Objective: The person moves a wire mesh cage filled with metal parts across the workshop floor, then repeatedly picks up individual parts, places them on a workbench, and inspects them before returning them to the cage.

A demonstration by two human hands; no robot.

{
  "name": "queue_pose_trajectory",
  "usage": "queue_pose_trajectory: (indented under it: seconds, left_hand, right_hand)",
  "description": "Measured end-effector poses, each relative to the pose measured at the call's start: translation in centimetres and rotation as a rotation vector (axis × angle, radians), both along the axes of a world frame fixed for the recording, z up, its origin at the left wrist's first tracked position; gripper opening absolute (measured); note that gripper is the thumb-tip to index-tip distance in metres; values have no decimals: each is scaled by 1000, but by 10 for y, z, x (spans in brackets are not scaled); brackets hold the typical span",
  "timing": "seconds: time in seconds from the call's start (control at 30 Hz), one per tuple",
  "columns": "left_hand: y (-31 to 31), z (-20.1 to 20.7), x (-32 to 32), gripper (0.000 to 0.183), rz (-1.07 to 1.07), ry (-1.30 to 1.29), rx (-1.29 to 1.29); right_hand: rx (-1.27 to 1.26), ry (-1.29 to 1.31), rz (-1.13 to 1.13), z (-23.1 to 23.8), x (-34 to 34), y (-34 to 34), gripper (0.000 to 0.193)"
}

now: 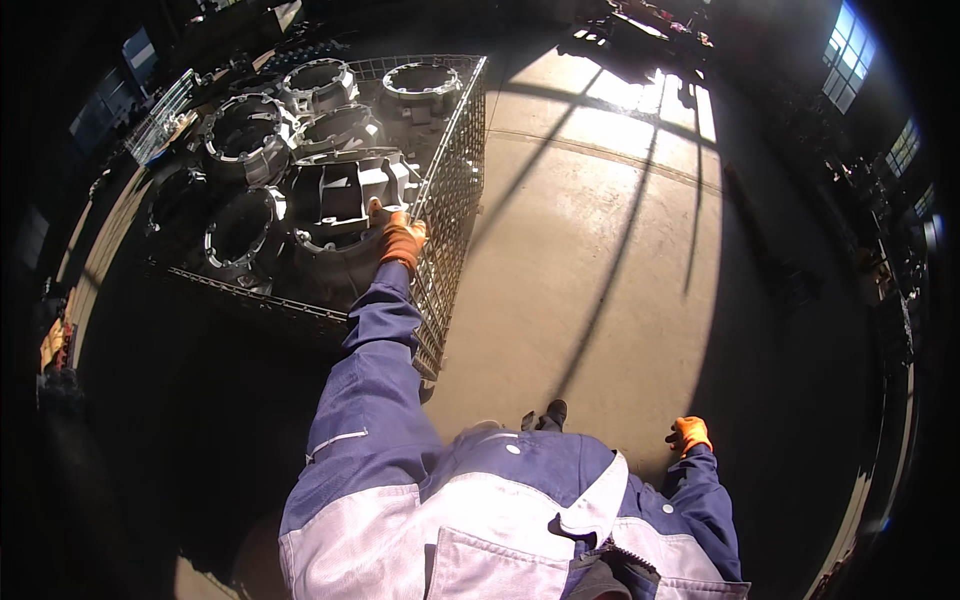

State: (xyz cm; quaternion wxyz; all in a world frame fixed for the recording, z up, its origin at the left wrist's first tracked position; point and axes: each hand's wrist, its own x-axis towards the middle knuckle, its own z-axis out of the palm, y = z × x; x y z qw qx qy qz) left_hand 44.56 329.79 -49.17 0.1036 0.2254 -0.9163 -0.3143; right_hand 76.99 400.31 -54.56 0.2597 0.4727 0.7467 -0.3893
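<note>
My left hand, in an orange glove, reaches into a wire mesh basket at its right side. Its fingers are bent against the near edge of a ribbed grey metal housing, close to the basket's rim; the fingertips are partly hidden. Several more round, hollow metal housings lie around that one, among them one at the far right corner and one with a large opening at the left. Low at my right side hangs my right hand, also orange-gloved, its fingers curled with nothing seen in them.
Sunlit concrete floor stretches ahead to the right of the basket, crossed by long shadows. My shoe shows below me. Dark equipment stands at the far end. Deep shadow hides much of both sides; windows are at the upper right.
</note>
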Motion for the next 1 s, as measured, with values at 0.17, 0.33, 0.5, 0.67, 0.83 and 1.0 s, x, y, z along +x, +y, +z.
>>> queue_pose_trajectory:
  seconds: [0.17, 0.33, 0.5, 0.67, 0.83, 1.0]
  left_hand:
    - [25, 11, -12, 39, 100, 74, -24]
    - [51, 21, -36, 38, 111, 189, -22]
    - [60, 31, -83, 26, 263, 176, 75]
    - [80, 66, -123, 28, 583, 168, -193]
    - [75, 120, -153, 23, 576, 262, -454]
    - [49, 135, -160, 26, 702, 358, -588]
  right_hand:
    - [10, 308, 521, 31, -310, -99, 28]
    - [-17, 718, 966, 82, -552, -223, 23]
    - [202, 1563, 1394, 148, -745, -358, 25]
    - [241, 1964, 1539, 208, -889, -483, 38]
    - [71, 1666, 2031, 201, -977, -573, 25]
    - [210, 1694, 1993, 180, -984, -606, 40]
